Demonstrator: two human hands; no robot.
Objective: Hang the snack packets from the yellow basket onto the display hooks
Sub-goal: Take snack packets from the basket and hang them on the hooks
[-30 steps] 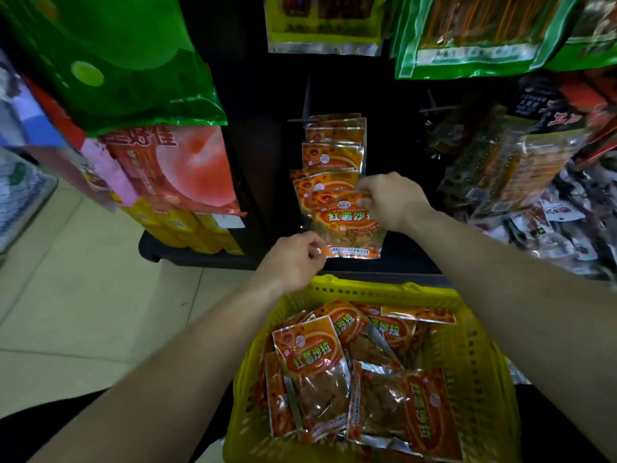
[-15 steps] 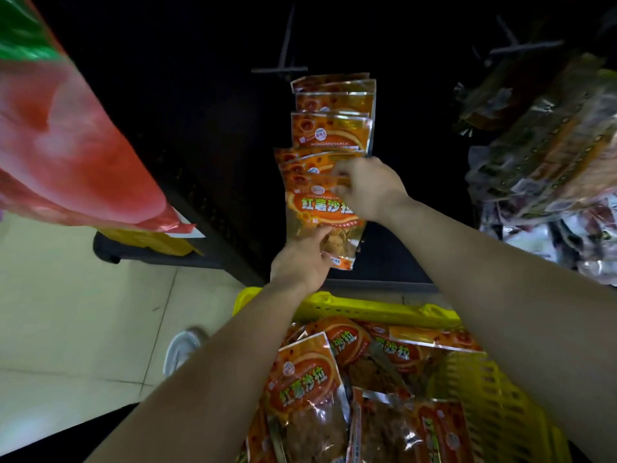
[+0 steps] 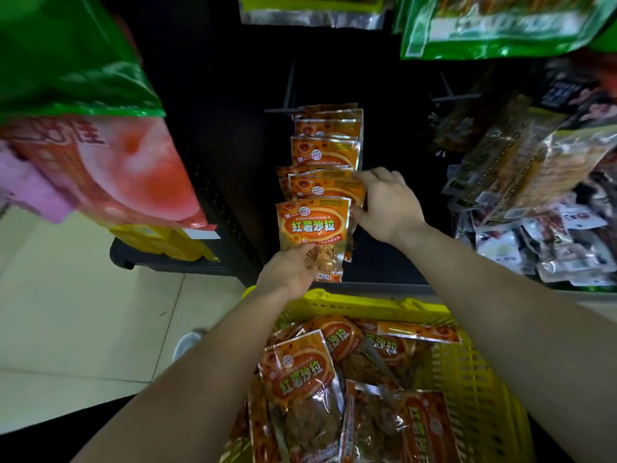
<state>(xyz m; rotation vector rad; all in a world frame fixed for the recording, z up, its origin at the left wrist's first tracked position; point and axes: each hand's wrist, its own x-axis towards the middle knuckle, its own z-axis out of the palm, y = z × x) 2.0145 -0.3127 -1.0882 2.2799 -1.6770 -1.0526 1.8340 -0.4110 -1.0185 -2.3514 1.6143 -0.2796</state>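
Head view, closest first: the yellow basket (image 3: 360, 304) sits right below my forearms, a lattice of hard plastic. It holds a loose heap of loose packets (image 3: 300, 372), glossy orange film with clear windows showing crinkled brown snack pieces.

Both my bare arms reach forward over the basket's far rim. My left hand (image 3: 288, 272) is palm-up with the wrist bent back. Its fingers are curled onto the clear lower window of the front packet (image 3: 312, 225) and grip it from beneath. That packet stands upright against the rack, flat and rectangular with silver sealed edges (its top sits level with the row behind).

My right hand (image 3: 387, 202) comes in from the right, knuckles up. Its fingers are bent over the upper right corner of the packet behind (image 3: 324, 187), and the thumb is tucked down at that side, next to the front packet's right edge.

Beyond it, the hung row (image 3: 325, 152) climbs in overlapping orange layers toward a thin dark metal hook (image 3: 290, 95) on the black backboard.

Farther off, shiny green bags (image 3: 500, 25) hang overhead on the right. Pale smooth floor tiles (image 3: 83, 312) lie to the left.
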